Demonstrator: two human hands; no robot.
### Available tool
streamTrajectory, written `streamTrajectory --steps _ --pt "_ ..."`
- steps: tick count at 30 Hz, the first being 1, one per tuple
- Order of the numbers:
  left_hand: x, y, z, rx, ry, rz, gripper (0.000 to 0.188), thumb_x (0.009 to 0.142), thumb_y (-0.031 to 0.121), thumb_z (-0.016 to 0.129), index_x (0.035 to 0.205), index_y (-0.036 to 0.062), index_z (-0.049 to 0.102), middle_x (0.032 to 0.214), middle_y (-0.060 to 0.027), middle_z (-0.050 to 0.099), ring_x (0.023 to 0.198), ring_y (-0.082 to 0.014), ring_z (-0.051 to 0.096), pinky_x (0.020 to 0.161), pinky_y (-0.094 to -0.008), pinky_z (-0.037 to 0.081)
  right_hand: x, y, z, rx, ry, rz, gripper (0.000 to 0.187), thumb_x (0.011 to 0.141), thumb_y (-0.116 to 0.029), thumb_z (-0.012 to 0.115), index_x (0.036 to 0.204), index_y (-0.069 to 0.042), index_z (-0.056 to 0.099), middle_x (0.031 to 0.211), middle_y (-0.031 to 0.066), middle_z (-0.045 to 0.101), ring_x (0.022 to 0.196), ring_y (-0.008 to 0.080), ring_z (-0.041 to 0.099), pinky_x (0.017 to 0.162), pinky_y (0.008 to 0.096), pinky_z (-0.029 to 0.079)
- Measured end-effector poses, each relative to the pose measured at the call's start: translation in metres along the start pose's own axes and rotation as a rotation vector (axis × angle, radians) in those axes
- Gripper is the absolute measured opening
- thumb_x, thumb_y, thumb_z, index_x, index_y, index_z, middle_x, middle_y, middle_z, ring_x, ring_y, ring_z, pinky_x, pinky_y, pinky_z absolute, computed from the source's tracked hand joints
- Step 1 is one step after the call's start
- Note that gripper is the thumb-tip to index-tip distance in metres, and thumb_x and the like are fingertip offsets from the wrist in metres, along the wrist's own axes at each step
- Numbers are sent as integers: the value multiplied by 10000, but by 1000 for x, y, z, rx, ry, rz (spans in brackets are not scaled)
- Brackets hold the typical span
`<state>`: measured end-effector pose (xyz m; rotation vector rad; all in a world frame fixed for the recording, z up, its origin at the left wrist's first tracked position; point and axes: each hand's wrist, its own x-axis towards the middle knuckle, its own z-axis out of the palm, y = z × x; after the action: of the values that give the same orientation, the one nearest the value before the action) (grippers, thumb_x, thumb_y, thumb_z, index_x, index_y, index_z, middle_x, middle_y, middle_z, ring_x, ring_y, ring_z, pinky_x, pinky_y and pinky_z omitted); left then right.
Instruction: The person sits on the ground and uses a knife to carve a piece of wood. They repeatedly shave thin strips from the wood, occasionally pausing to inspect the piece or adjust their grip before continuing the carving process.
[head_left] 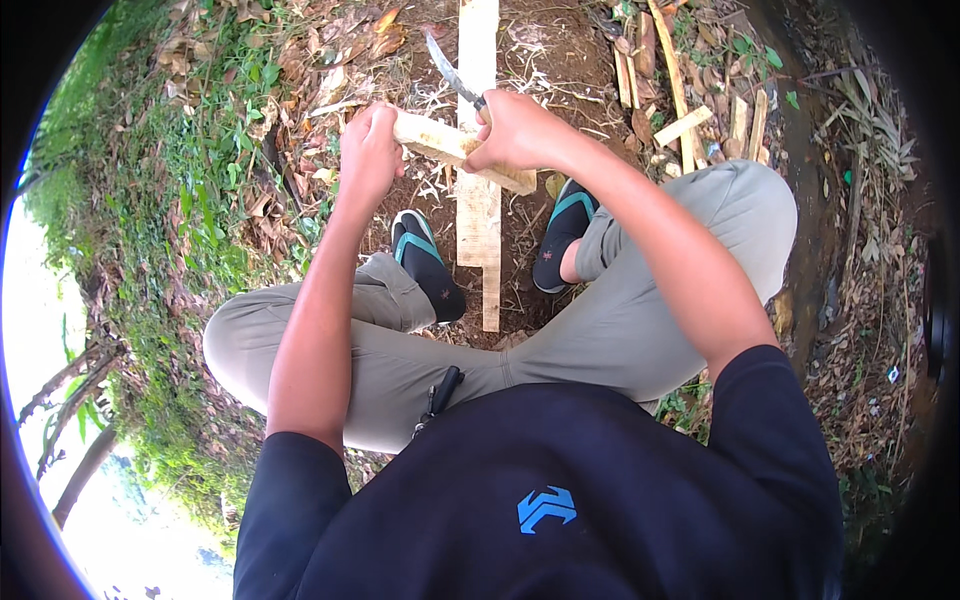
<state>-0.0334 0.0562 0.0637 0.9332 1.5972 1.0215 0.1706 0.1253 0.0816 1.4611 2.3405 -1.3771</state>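
Nearest is the person's dark shirt (545,490) with a blue mark on the chest; beyond it the knees in grey-green trousers (420,350) spread left and right, the person squatting on bare earth; a small dark clip-like thing (440,392) hangs at the waist. Farther out, two feet in dark sandals with teal straps (425,262) stand either side of a pale plank (480,215) that lies on the ground running away from the person. Above the plank, the left hand (368,152) is closed around the left end of a short pale wooden stick (455,150), held across the body, tilted down to the right; the right hand (515,130) is clenched on a knife (452,72) and presses against the stick, the curved blade pointing far and left. Far right lie split wood scraps (690,100); far left, dry leaves and green weeds (215,170).
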Motion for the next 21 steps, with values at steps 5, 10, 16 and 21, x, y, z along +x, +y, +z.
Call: streamTrajectory --steps 5,10,16,21 --pt "-2 12 4 -177 65 59 400 997 380 491 1144 13 552 659 29 451 492 -58 421 420 -205 344 1 -2 7 94 172 -5 586 584 -300 850 963 22 539 893 132 645 821 219 651 733 331 512" --pt "-7 -19 19 38 -190 -18 702 890 433 661 1383 4 405 1061 -96 604 937 -155 579 775 -307 489 8 0 7 466 256 -65 451 650 -297 802 915 49 685 818 142 696 693 208 670 667 312 529" --pt "-28 -34 44 362 -281 57 698 757 235 749 1269 -77 391 1101 -215 605 962 -255 651 749 -355 546 14 14 17 551 149 97 336 821 -301 693 867 31 689 661 96 662 478 147 602 423 291 458" --pt "-28 -68 30 352 -346 -511 583 740 118 701 1214 -39 401 962 -182 615 667 -233 657 506 -358 579 19 35 31 -96 51 219 485 935 -393 514 1051 53 665 1003 244 681 909 378 668 828 440 521"
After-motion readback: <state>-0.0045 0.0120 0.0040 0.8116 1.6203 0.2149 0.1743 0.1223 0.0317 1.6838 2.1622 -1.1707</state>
